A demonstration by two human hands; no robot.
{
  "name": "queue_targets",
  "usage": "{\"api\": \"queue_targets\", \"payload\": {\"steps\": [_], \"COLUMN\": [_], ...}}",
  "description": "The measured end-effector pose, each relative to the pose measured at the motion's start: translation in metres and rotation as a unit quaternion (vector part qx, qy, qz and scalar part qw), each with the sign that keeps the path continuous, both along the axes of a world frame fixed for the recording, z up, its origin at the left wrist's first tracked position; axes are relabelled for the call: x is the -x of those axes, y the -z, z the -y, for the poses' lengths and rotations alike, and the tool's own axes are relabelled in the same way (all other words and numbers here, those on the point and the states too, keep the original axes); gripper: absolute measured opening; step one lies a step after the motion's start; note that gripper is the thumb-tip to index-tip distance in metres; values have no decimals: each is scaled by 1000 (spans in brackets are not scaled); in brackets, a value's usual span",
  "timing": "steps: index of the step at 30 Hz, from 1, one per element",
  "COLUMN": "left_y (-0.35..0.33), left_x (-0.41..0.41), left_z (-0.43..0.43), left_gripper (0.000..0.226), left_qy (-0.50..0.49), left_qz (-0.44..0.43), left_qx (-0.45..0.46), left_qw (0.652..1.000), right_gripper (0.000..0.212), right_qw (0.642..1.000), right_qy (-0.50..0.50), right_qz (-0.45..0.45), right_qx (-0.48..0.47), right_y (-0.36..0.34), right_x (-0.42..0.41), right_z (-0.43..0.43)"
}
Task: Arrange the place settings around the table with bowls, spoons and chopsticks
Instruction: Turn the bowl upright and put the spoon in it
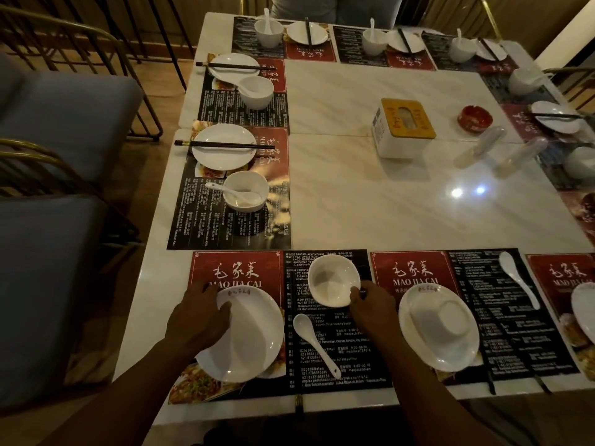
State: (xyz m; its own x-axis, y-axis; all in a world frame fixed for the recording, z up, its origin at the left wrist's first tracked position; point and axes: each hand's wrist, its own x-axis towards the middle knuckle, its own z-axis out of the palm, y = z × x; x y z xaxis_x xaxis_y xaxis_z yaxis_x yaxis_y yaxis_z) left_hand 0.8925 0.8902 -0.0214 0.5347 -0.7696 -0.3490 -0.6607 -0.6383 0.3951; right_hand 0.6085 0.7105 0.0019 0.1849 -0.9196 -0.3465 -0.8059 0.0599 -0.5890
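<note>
On the nearest placemat (322,375) lies a white plate (254,339); my left hand (198,320) grips its left rim, thumb over the edge. My right hand (372,312) pinches the near right rim of a small white bowl (333,280) standing upright on the mat. A white spoon (314,341) lies between plate and bowl. Black chopsticks (299,403) poke out at the table's near edge. To the right, another plate (418,336) carries an upside-down bowl (446,321), with a spoon (518,278) beside it.
Finished settings with plate, chopsticks, bowl and spoon line the left side (225,149) and far side (307,33). A tissue box (402,127), a red ashtray (475,117) and two clear bottles (489,144) stand mid-table. Grey chairs (64,123) sit left.
</note>
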Motion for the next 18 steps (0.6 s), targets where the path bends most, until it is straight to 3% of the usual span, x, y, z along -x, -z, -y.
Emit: {"api": "queue_targets", "payload": {"steps": [3,7,9,13,18], "left_y": [-3,-7,-8,-10,-12], "left_x": [-1,-4,-8,-14,-18], "left_z": [-1,-9,-16,-28,-38], "left_gripper": [38,39,34,20,14], "left_qy": [-7,-36,-53,-66,-111], "left_qz": [-3,-7,-29,-83,-124], "left_qx": [11,25,31,30,8], "left_qw": [1000,999,998,994,986], "right_gripper": [32,9,3,6,11], "right_qw": [1000,991,986,985,987], "right_qy": [18,33,-30,-160,-162], "right_qz": [-16,-18,11,-3,-16], "right_qx": [-2,131,164,63,-10], "right_y": [-9,-30,-36,-18,2], "right_x": [-1,-3,-11,-41,-70], "right_z": [-5,-24,-39,-80,-114]}}
